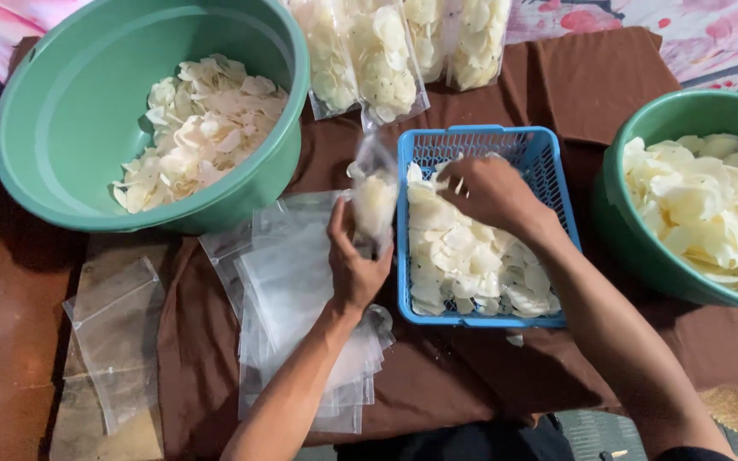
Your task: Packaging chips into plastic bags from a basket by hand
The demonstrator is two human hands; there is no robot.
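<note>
The left hand is gripping a clear bag upright, mouth open beside the blue basket. The right hand is pinching pale chips there, close for dropping in.

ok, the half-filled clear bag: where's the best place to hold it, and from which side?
Probably the lower filled part of the clear bag, wrapped from its left as the left hand does. The bag stands upright with its floppy mouth on top, so that stays clear for the right hand.

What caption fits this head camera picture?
Left hand holds a clear bag while right hand grabs chips from a blue basket.
</note>
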